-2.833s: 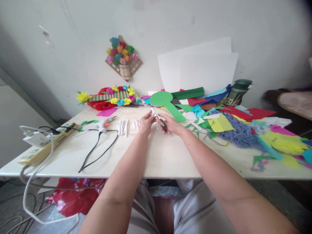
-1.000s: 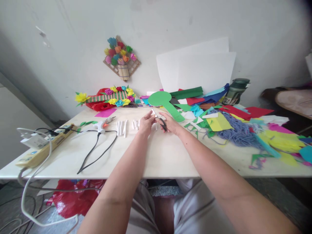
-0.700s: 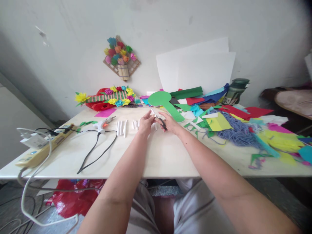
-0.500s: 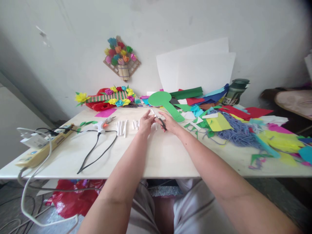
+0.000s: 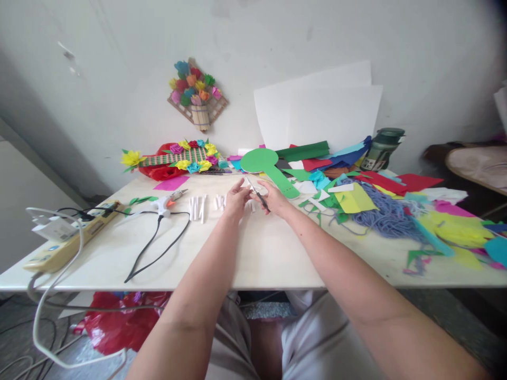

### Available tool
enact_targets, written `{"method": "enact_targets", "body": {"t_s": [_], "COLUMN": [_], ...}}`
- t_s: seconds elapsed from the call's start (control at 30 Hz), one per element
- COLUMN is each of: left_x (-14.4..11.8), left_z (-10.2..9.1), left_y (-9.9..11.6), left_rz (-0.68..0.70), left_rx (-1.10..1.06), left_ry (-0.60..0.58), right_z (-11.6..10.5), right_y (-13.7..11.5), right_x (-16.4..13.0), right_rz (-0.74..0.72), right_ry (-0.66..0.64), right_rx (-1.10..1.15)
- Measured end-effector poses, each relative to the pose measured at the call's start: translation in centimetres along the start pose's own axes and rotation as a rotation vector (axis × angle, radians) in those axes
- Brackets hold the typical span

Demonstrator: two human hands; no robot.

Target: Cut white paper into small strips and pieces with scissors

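Note:
Scissors (image 5: 261, 201) with dark handles are gripped in my right hand (image 5: 274, 199), their blades pointing away from me toward the back of the table. Close beside the blades, my left hand (image 5: 236, 201) has its fingers bent together; what they hold is too small and covered to make out. White paper rolls (image 5: 197, 208) lie in a row left of my hands. Shorter white pieces (image 5: 220, 201) lie right by my left hand, partly covered by it. Just behind my hands rests a green paddle-shaped cutout (image 5: 260, 160).
At left are a glue gun (image 5: 161, 206) with a looping black cord and a power strip (image 5: 75, 240). A flower-decorated strip (image 5: 174, 158) lies at the back. On the right are paper scraps (image 5: 356, 202), blue-purple yarn (image 5: 378, 216) and a dark green bottle (image 5: 383, 149).
The scissors have shifted slightly in my right hand, and their handles look a little closer together. Both hands stay in nearly the same place.

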State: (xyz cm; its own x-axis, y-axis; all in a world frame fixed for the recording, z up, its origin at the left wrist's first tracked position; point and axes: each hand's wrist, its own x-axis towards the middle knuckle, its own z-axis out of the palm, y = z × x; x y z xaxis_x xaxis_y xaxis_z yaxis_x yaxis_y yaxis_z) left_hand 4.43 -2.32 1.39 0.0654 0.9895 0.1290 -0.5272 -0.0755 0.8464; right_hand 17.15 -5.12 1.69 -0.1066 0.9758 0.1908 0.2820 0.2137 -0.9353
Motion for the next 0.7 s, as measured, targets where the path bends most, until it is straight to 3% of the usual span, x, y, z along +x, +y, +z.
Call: {"method": "enact_targets", "body": {"t_s": [0.3, 0.7], "left_x": [0.16, 0.15], "left_z": [-0.07, -0.12], "left_y": [0.21, -0.43], "left_rz": [-0.012, 0.016], "left_rx": [0.02, 0.088], "left_ry": [0.024, -0.061], "right_z": [-0.06, -0.66], "right_y": [0.04, -0.54], "right_x": [-0.06, -0.59], "right_rz": [0.0, 0.043], "right_ry": [0.024, -0.013], "right_rx": [-0.015, 0.125]}}
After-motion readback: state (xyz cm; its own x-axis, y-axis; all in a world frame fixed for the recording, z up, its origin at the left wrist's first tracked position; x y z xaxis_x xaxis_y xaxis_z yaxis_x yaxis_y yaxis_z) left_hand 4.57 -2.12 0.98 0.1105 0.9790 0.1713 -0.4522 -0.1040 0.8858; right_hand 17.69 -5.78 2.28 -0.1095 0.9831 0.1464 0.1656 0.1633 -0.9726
